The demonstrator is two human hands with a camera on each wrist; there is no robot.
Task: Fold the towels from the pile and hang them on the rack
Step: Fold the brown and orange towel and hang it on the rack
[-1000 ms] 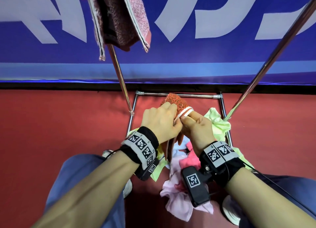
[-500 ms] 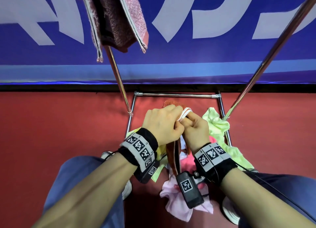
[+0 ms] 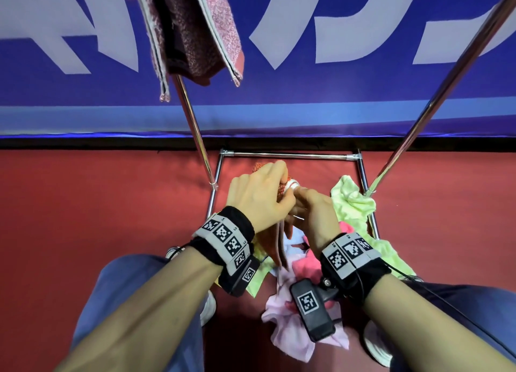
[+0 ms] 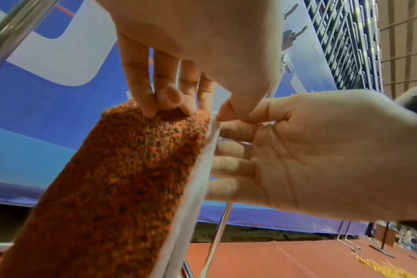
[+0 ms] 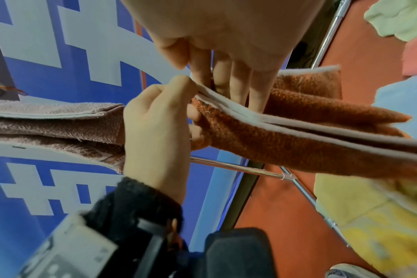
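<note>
So both hands are bunched together over the pile, working one orange towel [image 3: 268,240] with a white border. The left hand [image 3: 258,196] pinches its top edge, fingers curled over the fuzzy side, and the right hand [image 3: 315,212] has its thumb and fingers clamped on the white trim right beside it. The towel hangs folded below them, above the heap of green, pink and blue towels [image 3: 354,207] on the red floor inside the rack's [image 3: 284,156] base. A pinkish towel [image 3: 195,31] already hangs up top.
</note>
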